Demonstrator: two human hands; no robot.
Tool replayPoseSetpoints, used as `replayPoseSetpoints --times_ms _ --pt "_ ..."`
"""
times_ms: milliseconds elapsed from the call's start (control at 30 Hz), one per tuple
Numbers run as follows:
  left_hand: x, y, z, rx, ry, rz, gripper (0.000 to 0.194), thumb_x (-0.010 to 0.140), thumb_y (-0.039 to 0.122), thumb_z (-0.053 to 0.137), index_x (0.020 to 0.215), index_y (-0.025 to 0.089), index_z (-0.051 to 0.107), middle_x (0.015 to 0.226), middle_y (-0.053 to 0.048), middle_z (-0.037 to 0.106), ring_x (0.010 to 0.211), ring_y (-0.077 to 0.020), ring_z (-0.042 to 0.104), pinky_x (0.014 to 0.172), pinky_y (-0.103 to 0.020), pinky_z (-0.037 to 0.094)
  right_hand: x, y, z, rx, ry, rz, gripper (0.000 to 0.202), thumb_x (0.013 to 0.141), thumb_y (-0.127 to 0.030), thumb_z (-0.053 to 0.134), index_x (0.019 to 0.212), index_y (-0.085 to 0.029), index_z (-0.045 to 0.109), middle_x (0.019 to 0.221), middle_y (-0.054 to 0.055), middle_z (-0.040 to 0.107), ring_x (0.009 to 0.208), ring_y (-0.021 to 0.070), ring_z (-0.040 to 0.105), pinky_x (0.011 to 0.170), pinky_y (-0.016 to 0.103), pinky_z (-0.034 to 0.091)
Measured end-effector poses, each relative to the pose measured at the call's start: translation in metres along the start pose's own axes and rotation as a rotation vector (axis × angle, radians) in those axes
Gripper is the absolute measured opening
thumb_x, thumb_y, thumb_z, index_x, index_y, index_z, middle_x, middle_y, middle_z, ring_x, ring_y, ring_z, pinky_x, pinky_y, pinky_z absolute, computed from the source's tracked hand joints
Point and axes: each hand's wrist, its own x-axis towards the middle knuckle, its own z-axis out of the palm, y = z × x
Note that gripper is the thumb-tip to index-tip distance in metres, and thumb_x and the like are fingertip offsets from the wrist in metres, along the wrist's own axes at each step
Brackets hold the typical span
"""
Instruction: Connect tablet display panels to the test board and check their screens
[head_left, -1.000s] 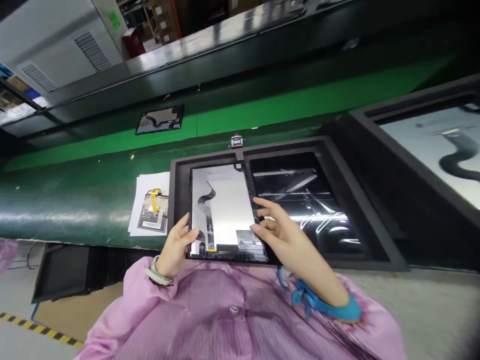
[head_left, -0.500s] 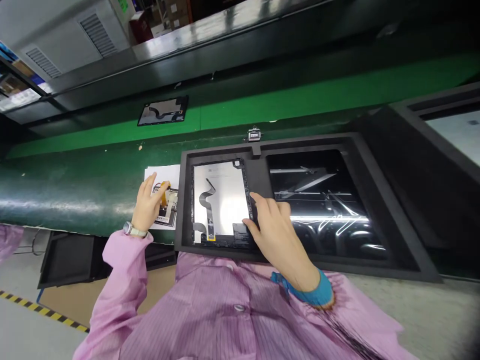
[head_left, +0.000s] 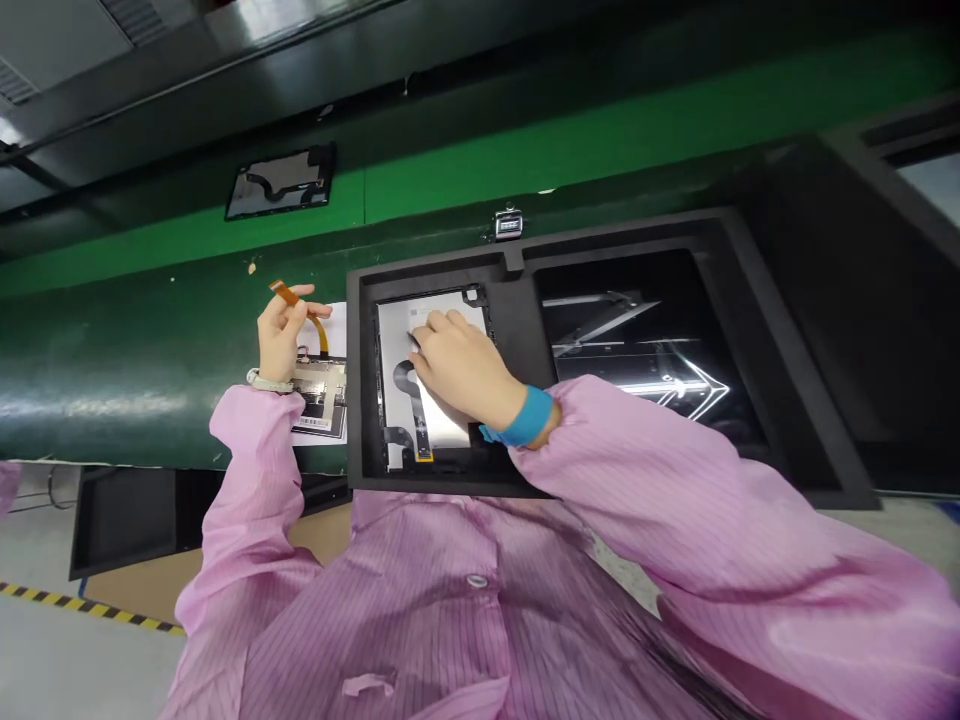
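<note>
My left hand (head_left: 279,338) pinches an orange flex cable (head_left: 322,333) between thumb and finger, its free end raised above the fingers. That cable runs down to a small device with an exposed circuit board (head_left: 321,395), lying on white paper (head_left: 336,318). Over the open-backed display panel (head_left: 394,330), my right hand (head_left: 469,368) is closed, thumb and forefinger pressed on the upper end of a curved black flex cable (head_left: 417,410). The panel sits face down in the left recess of a black foam tray (head_left: 519,345), partly hidden by my right hand.
A glossy black screen (head_left: 630,340) fills the tray's right recess. A small tally counter (head_left: 508,223) stands behind the tray. Another display panel (head_left: 281,185) lies on the green belt (head_left: 450,165). Further dark trays are at the far right (head_left: 847,300) and below the bench at left (head_left: 124,515).
My right hand has moved left from the panel's right edge onto the black flex cable's end. My left hand has lifted the orange flex cable's free end. The view has shifted slightly.
</note>
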Motion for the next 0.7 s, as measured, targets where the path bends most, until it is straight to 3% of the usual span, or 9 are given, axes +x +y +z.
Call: replayPoseSetpoints --times_ms 133,233,333,433,533,700 --pt "-0.005 -0.005 0.0 -0.039 0.005 0.011 0.05 0.094 0.066 0.059 0.079 0.02 0.071 0.077 -0.006 0.077 0.075 -0.0207 0.075 0.08 -0.036 0.058 0.0 0.0 0.01 0.17 -0.016 -0.077 0.027 0.096 -0.012 0.045 0.11 -0.009 0.068 0.112 0.016 0.067 0.11 0.0284 0.057 0.097 0.042 0.047" --pt "-0.011 -0.003 -0.002 -0.036 -0.062 0.028 0.042 0.096 0.06 0.061 0.093 0.021 0.076 0.074 -0.003 0.077 0.069 -0.0183 0.075 0.084 -0.036 0.058 -0.001 0.001 0.013 0.354 -0.067 -0.158 0.021 0.097 -0.018 0.048 0.108 -0.016 0.066 0.104 0.008 0.069 0.097 0.0203 0.06 0.091 0.035 0.049" --pt "-0.016 0.002 -0.002 -0.02 -0.145 0.013 0.035 0.095 0.054 0.066 0.111 0.024 0.073 0.074 -0.001 0.077 0.062 -0.018 0.074 0.083 -0.038 0.059 -0.003 0.0 0.018 0.756 -0.142 -0.252 0.027 0.101 -0.027 0.044 0.119 -0.022 0.062 0.107 0.005 0.07 0.094 0.0173 0.062 0.092 0.035 0.049" --pt "-0.02 0.008 0.0 0.004 -0.233 0.027 0.031 0.098 0.052 0.062 0.095 0.023 0.072 0.076 -0.002 0.077 0.064 -0.0193 0.073 0.088 -0.043 0.058 -0.006 -0.001 0.022 1.053 -0.172 -0.313 0.028 0.101 -0.036 0.047 0.122 -0.024 0.06 0.116 0.006 0.068 0.101 0.0181 0.06 0.096 0.037 0.047" --pt "-0.022 0.014 0.002 0.066 -0.34 0.128 0.035 0.1 0.047 0.059 0.077 0.023 0.07 0.078 -0.002 0.076 0.075 -0.0188 0.071 0.111 -0.047 0.044 -0.006 -0.001 0.024 1.098 -0.189 -0.343 0.024 0.099 -0.039 0.049 0.113 -0.023 0.06 0.116 0.007 0.064 0.102 0.0191 0.056 0.094 0.037 0.046" --pt "-0.023 0.027 0.005 0.215 -0.496 0.221 0.041 0.1 0.049 0.057 0.071 0.024 0.073 0.071 -0.002 0.068 0.075 -0.0197 0.058 0.099 -0.045 0.042 0.0 0.002 0.026 0.966 -0.269 -0.417 0.024 0.098 -0.028 0.033 0.091 -0.022 0.055 0.101 0.006 0.059 0.097 0.0205 0.05 0.095 0.042 0.042"
